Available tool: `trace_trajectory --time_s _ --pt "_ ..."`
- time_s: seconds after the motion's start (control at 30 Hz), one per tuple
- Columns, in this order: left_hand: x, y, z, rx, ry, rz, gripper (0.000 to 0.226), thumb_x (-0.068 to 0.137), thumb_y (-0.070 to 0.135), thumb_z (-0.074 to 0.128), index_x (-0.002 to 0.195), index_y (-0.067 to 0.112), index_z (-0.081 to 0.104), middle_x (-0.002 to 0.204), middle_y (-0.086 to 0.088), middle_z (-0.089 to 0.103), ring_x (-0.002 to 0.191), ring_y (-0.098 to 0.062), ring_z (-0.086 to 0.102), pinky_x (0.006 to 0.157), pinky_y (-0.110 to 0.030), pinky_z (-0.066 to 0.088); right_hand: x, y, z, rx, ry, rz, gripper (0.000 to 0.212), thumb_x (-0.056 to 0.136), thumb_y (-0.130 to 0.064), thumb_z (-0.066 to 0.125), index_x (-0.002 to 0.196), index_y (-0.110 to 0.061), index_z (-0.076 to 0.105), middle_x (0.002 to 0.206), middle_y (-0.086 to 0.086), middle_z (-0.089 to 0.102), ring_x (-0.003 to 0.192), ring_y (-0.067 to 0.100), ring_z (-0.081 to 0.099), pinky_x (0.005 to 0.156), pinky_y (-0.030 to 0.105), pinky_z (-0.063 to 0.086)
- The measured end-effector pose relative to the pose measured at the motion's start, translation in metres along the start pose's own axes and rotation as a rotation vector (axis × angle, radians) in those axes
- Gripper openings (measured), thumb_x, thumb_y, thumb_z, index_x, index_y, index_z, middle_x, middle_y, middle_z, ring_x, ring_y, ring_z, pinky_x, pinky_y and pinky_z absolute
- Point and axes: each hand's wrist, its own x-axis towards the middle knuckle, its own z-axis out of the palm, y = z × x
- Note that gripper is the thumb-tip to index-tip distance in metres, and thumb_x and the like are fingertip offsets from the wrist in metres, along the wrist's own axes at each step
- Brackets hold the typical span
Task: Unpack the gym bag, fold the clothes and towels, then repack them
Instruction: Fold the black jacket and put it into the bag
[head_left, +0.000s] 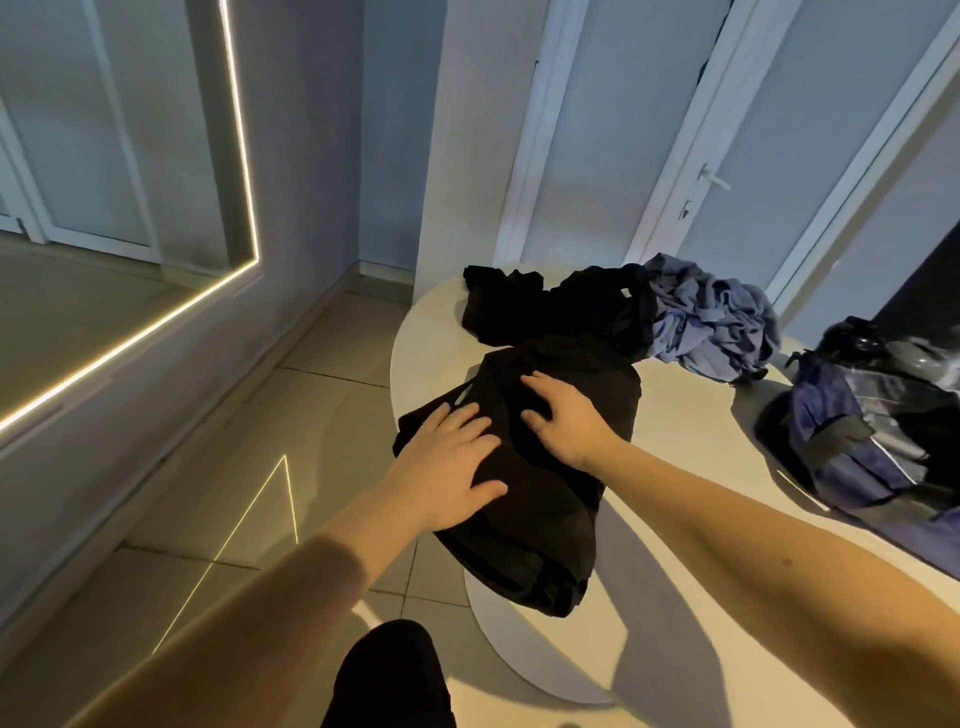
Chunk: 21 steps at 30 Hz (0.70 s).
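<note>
1 knee (387, 675) in dark cloth shows at the bottom of the view, above a tiled floor (208, 467). Beyond it, 2 bare hands rest on cloth.

The left hand (447, 467) lies palm down on a black garment (545, 519). Its grip is spread, with the fingers straight and fanned and the thumb out to the side. Just beside it and a little farther in, the right hand (566, 421) also rests flat on the same cloth. Its grip is spread too, the fingers pointing toward the left edge of the desk (701, 415). Neither hand pinches any fold.

The black garment lies at the desk's near left edge, and its near end hangs over the rim. Past it, toward the far left edge, a crumpled black garment (545, 306) sits in a heap and touches the far end of the flat one. At the far edge, against that heap's right side, lies a bunched blue-grey cloth (711, 322).

The gym bag (872, 431), dark blue with grey panels, stands at the right edge of the desk, apart from the clothes. Whether it is zipped cannot be told.

Behind the desk stands a white-framed door (779, 130) with a handle (714, 179). On the left wall hangs a mirror (104, 156) edged by a glowing light strip (244, 156).
</note>
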Motion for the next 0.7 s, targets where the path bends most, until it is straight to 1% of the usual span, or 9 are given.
trace_trajectory --time_s 0.07,0.1,0.17,0.23,0.33,0.43,0.5,0.6,0.7 --pt "0.003 -0.011 0.003 0.052 -0.119 -0.067 0.08 0.095 0.074 0.035 0.16 0.029 0.024 0.169 0.001 0.014 0.157 -0.021 -0.001 0.127 -0.048 -0.001 -0.023 -0.002 -0.002 -0.145 -0.102 0.023 0.067 0.098 -0.063 0.044 0.157 -0.036 0.029 0.169 0.001 0.013 0.156 0.027 0.007 0.125 0.054 0.007" --pt "0.003 -0.016 0.004 0.052 -0.171 -0.092 0.084 0.093 0.078 0.033 0.161 0.031 0.018 0.17 0.002 0.008 0.157 -0.023 -0.005 0.127 -0.051 -0.001 -0.036 -0.005 -0.003 -0.178 -0.153 0.028 0.074 0.093 -0.075 0.038 0.157 -0.042 0.023 0.17 0.0 0.003 0.156 0.028 -0.003 0.124 0.058 0.002" --pt "0.002 -0.02 0.006 0.04 -0.24 -0.126 0.088 0.09 0.082 0.031 0.162 0.036 0.008 0.171 0.003 -0.002 0.156 -0.025 -0.011 0.126 -0.053 0.0 -0.066 -0.01 -0.002 -0.195 -0.21 -0.017 0.086 0.083 -0.088 0.029 0.157 -0.049 0.012 0.169 -0.002 -0.011 0.154 0.028 -0.017 0.123 0.059 -0.005" --pt "0.0 -0.02 0.009 0.051 -0.257 -0.141 0.09 0.087 0.085 0.027 0.161 0.04 0.003 0.17 0.004 -0.005 0.156 -0.026 -0.012 0.126 -0.053 0.0 -0.096 -0.017 0.001 -0.212 -0.269 -0.087 0.09 0.079 -0.091 0.027 0.157 -0.051 0.006 0.168 -0.005 -0.017 0.152 0.025 -0.024 0.123 0.057 -0.008" --pt "-0.001 -0.016 0.013 0.099 -0.251 -0.153 0.095 0.078 0.091 0.011 0.16 0.044 0.0 0.17 0.003 -0.007 0.156 -0.027 -0.011 0.126 -0.052 -0.001 -0.123 -0.011 0.009 -0.244 -0.395 -0.092 0.089 0.08 -0.089 0.023 0.157 -0.05 0.003 0.168 -0.007 -0.016 0.153 0.022 -0.023 0.123 0.052 -0.011" --pt "0.001 -0.003 0.014 0.142 -0.279 -0.143 0.101 0.069 0.093 0.001 0.159 0.048 0.001 0.17 0.002 -0.007 0.156 -0.028 -0.008 0.126 -0.051 0.002 -0.137 0.005 0.009 -0.227 -0.392 -0.08 0.088 0.081 -0.088 0.021 0.158 -0.049 0.004 0.168 -0.009 -0.013 0.153 0.019 -0.021 0.124 0.049 -0.013" --pt "0.003 0.011 0.014 0.148 -0.296 -0.128 0.1 0.071 0.094 0.003 0.159 0.048 0.001 0.171 0.002 -0.007 0.156 -0.029 -0.006 0.126 -0.05 0.004 -0.146 0.017 0.002 -0.21 -0.393 -0.077 0.086 0.083 -0.086 0.025 0.158 -0.049 0.005 0.168 -0.01 -0.012 0.153 0.016 -0.021 0.124 0.046 -0.013" --pt "0.004 0.041 0.016 0.165 -0.325 -0.108 0.092 0.081 0.092 0.013 0.159 0.046 0.001 0.17 0.002 -0.008 0.155 -0.03 -0.002 0.124 -0.049 0.007 -0.168 0.036 -0.011 -0.183 -0.401 -0.077 0.081 0.088 -0.081 0.031 0.158 -0.048 0.006 0.167 -0.013 -0.012 0.153 0.013 -0.021 0.124 0.045 -0.013" --pt "0.002 0.073 0.012 0.237 -0.344 -0.073 0.09 0.084 0.089 0.009 0.161 0.042 0.003 0.17 -0.001 0.003 0.154 -0.032 0.006 0.124 -0.048 0.011 -0.196 0.057 -0.023 -0.15 -0.402 -0.074 0.079 0.09 -0.08 0.035 0.157 -0.049 0.006 0.166 -0.017 -0.013 0.151 0.008 -0.023 0.124 0.043 -0.014"
